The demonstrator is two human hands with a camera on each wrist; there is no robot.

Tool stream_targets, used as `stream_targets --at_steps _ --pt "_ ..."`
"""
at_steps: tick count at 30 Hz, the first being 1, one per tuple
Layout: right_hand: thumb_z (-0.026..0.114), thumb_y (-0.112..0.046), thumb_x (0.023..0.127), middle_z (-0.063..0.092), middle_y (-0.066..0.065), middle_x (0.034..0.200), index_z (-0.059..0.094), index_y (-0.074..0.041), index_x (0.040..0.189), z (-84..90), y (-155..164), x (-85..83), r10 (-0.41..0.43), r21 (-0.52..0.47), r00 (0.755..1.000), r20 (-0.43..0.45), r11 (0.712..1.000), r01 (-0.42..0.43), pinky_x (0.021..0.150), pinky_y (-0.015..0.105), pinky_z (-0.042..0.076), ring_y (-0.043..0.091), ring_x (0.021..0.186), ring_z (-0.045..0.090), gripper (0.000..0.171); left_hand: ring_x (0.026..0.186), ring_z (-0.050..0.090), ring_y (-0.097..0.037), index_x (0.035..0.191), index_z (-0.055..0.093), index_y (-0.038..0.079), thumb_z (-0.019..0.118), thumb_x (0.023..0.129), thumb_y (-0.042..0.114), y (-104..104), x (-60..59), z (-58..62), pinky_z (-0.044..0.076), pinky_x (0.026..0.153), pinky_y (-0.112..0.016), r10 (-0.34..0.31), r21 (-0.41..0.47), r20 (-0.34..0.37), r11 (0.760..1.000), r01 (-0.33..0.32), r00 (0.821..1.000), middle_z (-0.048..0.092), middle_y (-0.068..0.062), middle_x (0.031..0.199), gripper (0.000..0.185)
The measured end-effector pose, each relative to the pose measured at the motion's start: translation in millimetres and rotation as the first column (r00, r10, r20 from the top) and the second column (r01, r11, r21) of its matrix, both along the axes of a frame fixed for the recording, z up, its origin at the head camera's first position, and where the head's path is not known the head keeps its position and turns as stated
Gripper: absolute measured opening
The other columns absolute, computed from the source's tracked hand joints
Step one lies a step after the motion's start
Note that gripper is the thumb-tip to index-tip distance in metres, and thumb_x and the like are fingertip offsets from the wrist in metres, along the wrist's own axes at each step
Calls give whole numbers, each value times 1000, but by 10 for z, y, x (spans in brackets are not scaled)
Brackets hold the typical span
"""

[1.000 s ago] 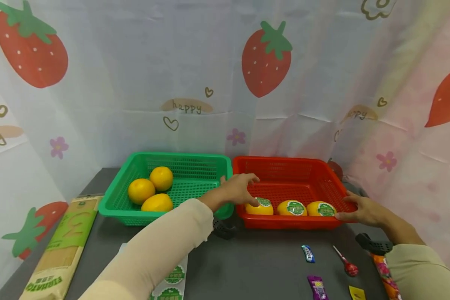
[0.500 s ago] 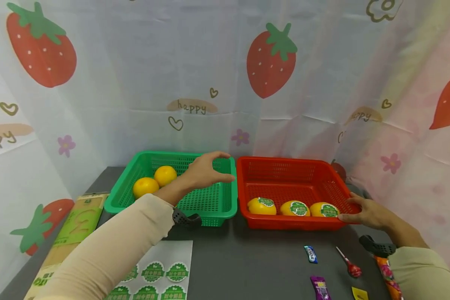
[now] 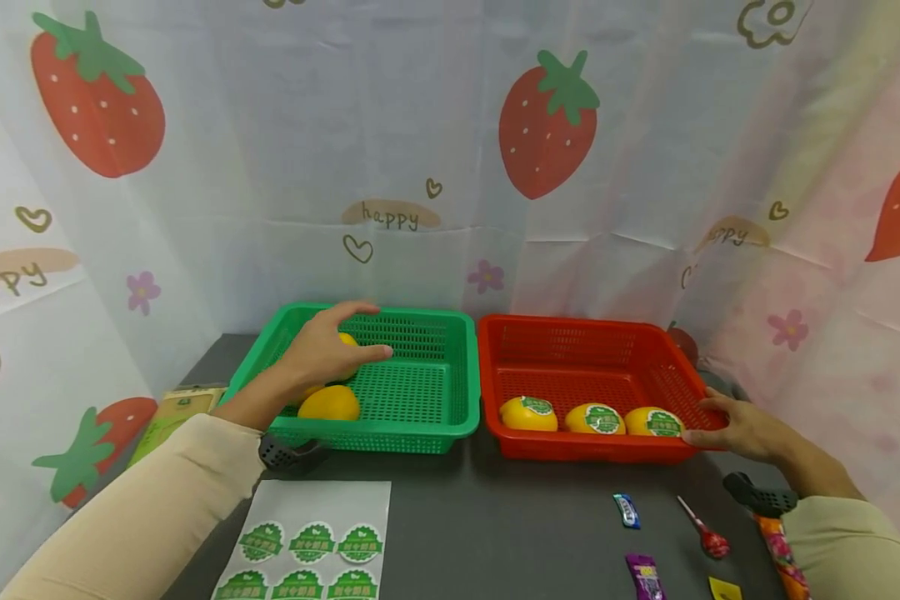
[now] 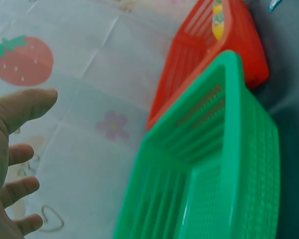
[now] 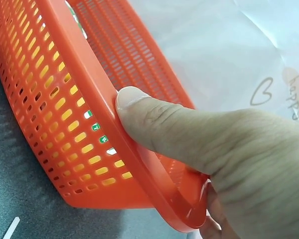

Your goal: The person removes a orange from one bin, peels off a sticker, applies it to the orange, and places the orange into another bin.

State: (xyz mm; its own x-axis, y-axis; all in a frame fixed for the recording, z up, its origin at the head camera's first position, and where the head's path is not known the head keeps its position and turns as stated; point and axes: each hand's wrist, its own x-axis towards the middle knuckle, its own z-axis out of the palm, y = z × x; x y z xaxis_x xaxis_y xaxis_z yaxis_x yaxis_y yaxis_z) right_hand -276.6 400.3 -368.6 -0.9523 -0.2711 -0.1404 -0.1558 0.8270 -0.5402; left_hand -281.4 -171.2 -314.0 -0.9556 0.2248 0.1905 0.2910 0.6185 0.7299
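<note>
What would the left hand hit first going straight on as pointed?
Likely the right rim of the green basket; height is unclear, so the left hand may pass above it.

Pale strawberry-print cloth (image 3: 300, 108), pinkish at right, behind a dark grey tabletop (image 3: 502, 525)

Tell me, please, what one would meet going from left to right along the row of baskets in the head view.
Packet → green basket → red basket → right hand.
</note>
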Motion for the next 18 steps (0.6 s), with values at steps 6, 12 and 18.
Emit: stream_targets --at_steps 6,12,18 --pt "71 -39 87 14 42 145 33 22 135 7 -12 15 -4 10 1000 -8 1000 4 85 55 48 56 119 34 87 139 22 -39 141 48 11 74 85 41 -304 55 -62 22 103 -64 -1 -5 -49 1000 1 999 32 -12 152 69" --pt "71 -39 87 12 43 145 31 23 136 -3 -6 12 -5 -2 1000 2 1000 5 84 55 49 58 119 32 88 140 17 -42 143 44 7 73 86 40 -603 134 -115 19 101 -69 30 16 -34 999 -30 999 26 -16 154 72" --pt "71 -40 86 11 42 146 30 22 137 -7 19 13 -9 -3 1000 4 1000 9 83 54 50 58 119 32 90 139 16 -46 146 41 5 70 88 41 -890 186 -270 19 99 -72 67 12 -20 998 -67 998 22 -18 155 74"
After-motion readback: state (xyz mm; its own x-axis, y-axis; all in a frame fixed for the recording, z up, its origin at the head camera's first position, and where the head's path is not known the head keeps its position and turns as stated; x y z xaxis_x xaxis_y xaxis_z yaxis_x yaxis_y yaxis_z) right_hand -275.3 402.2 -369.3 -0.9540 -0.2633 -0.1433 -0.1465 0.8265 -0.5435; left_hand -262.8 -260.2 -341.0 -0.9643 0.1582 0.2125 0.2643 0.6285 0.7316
